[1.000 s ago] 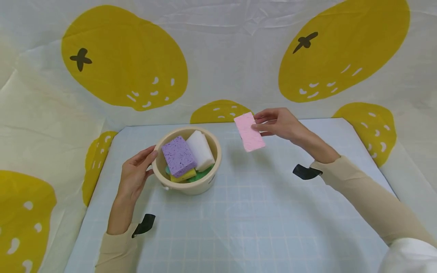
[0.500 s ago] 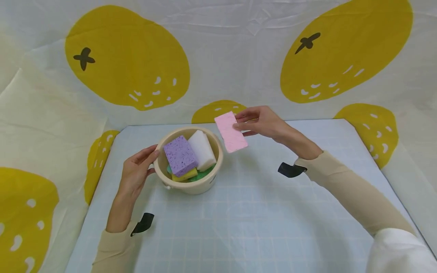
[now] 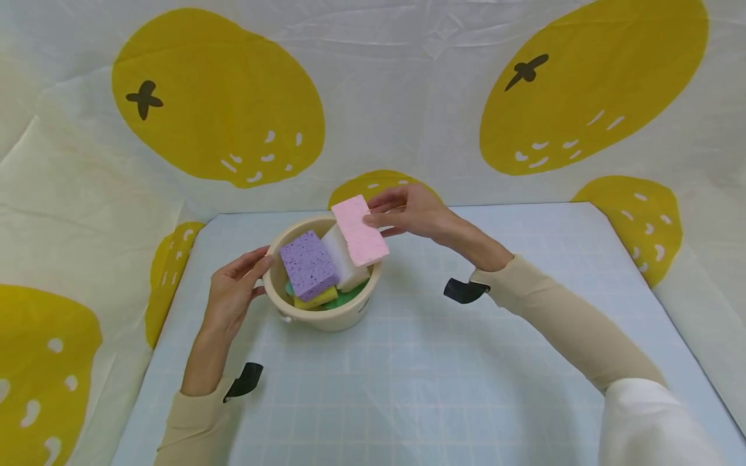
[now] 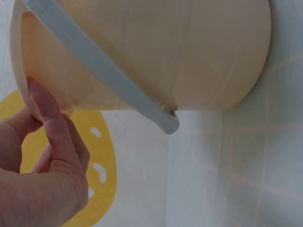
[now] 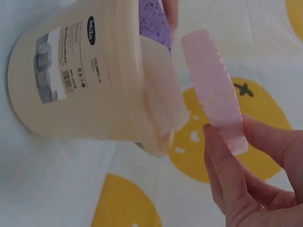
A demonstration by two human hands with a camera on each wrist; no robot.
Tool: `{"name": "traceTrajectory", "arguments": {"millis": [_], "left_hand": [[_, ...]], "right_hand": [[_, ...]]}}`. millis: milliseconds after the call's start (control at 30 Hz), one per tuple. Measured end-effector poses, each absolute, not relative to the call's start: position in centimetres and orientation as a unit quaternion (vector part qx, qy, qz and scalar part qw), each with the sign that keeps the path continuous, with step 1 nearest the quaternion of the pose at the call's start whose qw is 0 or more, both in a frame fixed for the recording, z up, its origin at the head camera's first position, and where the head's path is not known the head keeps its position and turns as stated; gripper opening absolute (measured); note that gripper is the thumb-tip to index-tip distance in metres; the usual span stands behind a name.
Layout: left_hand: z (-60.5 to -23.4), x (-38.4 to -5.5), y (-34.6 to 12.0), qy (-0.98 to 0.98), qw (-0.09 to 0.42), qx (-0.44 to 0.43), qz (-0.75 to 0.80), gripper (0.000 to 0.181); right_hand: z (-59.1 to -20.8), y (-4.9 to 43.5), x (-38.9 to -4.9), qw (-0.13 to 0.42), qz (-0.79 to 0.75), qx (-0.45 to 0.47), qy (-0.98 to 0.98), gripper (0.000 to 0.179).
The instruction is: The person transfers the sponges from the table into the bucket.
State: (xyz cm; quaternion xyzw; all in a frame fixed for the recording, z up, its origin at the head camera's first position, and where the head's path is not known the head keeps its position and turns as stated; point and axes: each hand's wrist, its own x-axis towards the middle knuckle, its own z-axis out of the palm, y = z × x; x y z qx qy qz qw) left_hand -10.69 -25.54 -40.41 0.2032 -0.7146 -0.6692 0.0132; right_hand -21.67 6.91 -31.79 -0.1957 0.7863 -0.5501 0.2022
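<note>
A cream bucket stands on the table and holds several sponges. My left hand pinches its rim at the left side, thumb and fingers on either face of the edge. My right hand pinches a pink sponge by its right edge, above the right side of the bucket. In the right wrist view a gap shows between the pink sponge and the bucket's mouth. Inside lie a purple sponge and a white sponge, partly hidden by the pink one. Yellow and green pieces show beneath.
The table has a pale blue grid cover. Behind it hangs a white cloth with yellow fruit prints. The bucket's grey handle hangs down along its side. A printed label is on the bucket's outer wall.
My right hand has carried the pink sponge leftward, from beside the bucket to above its right part. The left hand stays at the rim, and the bucket stands in nearly the same place.
</note>
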Motion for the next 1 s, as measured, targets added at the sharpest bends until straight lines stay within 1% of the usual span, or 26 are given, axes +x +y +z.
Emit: {"name": "traceTrajectory", "arguments": {"millis": [333,600,867,1000], "left_hand": [[-40.5,-10.7,-25.5,-0.717,0.012,0.205,-0.666,0.066],[-40.5,-10.7,-25.6,-0.715,0.014,0.203,-0.669,0.067],[-40.6,-10.7,-25.5,-0.715,0.011,0.208,-0.668,0.068],[-40.6,-10.6,-25.5,-0.711,0.010,0.210,-0.671,0.069]], "right_hand": [[-32.3,4.5,-21.5,0.223,-0.534,-0.211,0.788,0.040],[-32.5,3.6,-21.3,0.200,-0.475,-0.233,0.825,0.039],[-32.9,3.2,-21.4,0.152,-0.417,-0.266,0.856,0.034],[-33.3,3.2,-21.3,0.158,-0.420,-0.266,0.853,0.033]]}}
